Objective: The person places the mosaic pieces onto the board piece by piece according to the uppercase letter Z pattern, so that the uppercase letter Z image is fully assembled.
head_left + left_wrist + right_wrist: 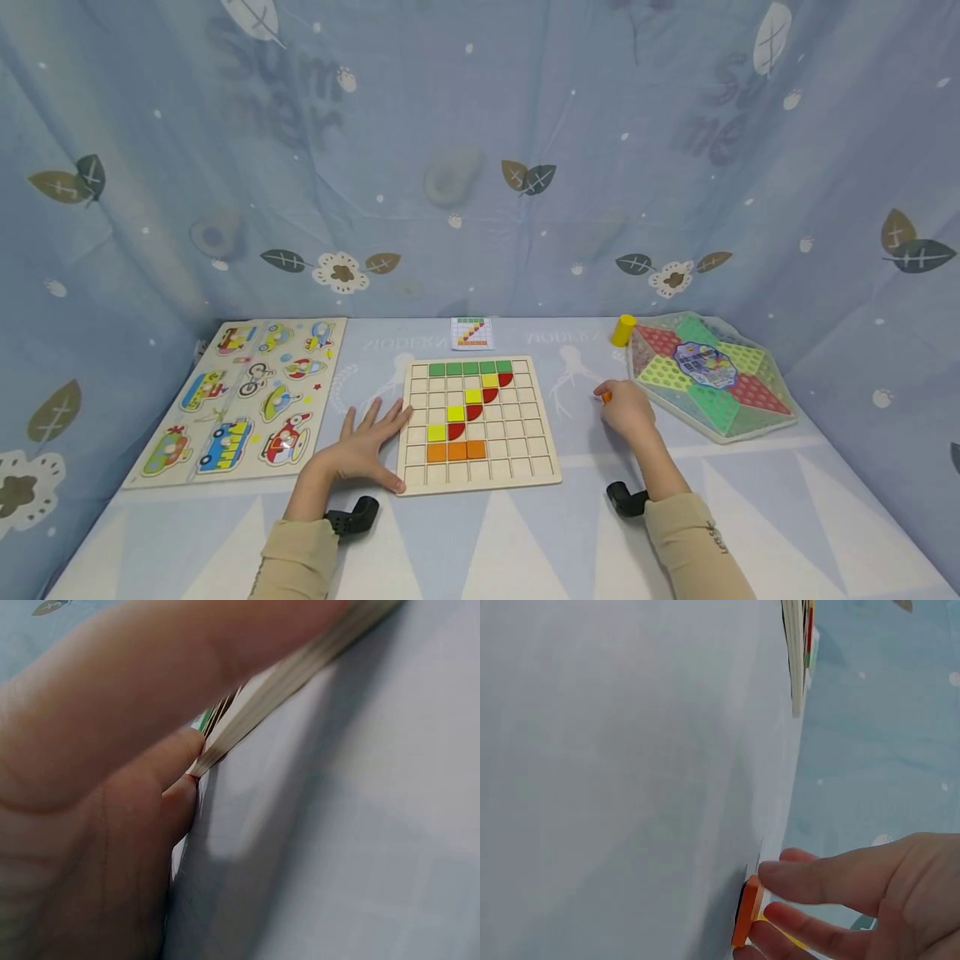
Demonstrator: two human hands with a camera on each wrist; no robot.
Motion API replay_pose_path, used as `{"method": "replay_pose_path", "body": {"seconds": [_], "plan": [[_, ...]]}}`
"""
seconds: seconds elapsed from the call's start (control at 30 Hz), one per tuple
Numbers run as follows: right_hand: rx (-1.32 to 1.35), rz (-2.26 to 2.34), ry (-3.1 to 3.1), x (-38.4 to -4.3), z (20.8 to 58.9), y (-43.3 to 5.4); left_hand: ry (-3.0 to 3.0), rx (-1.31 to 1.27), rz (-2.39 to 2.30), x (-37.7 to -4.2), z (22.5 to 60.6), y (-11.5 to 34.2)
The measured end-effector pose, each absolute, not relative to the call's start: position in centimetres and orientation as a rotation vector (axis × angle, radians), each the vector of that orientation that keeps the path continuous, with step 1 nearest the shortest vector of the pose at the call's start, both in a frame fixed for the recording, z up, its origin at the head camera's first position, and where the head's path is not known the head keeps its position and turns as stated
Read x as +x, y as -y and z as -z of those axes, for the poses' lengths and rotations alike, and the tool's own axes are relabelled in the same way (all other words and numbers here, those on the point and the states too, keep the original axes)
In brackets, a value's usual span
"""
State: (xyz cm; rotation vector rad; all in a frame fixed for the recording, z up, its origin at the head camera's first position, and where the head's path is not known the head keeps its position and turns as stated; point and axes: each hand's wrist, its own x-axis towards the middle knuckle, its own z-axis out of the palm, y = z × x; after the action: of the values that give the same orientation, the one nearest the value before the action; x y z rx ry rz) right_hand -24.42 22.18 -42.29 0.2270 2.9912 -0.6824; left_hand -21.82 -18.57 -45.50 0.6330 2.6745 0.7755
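Note:
A wooden grid board [525, 467] lies flat on the table in the head view. It holds a row of green squares [471, 367], a diagonal of yellow squares [455, 413] with red quarter-round tiles [473, 412], and three orange squares [457, 452] low down. My left hand [360, 452] is spread along the board's left edge, thumb at the near corner and fingertips higher up. To the right of the board, my right hand [628, 408] pinches an orange tile [748, 911] between thumb and fingers, low over the tabletop; part of the tile is hidden by the fingers.
Behind the board stands a small pattern card [486, 343]. A picture puzzle board [240, 400] with vehicles lies at the left. At the right are a yellow cylinder [623, 331] and a six-sided star-patterned game board [720, 425]. A blue curtain [465, 125] hangs along the back.

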Motion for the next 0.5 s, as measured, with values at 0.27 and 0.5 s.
{"method": "replay_pose_path", "body": {"seconds": [0.27,0.5], "plan": [[0.179,0.724,-3.017,-24.5,42.6,-22.5,-2.671,0.634,-0.785,-21.8,45.5,18.6],[0.179,1.111,-2.804,-24.8,42.3,-20.9,-2.671,0.624,-0.774,-21.8,45.4,18.5]]}}
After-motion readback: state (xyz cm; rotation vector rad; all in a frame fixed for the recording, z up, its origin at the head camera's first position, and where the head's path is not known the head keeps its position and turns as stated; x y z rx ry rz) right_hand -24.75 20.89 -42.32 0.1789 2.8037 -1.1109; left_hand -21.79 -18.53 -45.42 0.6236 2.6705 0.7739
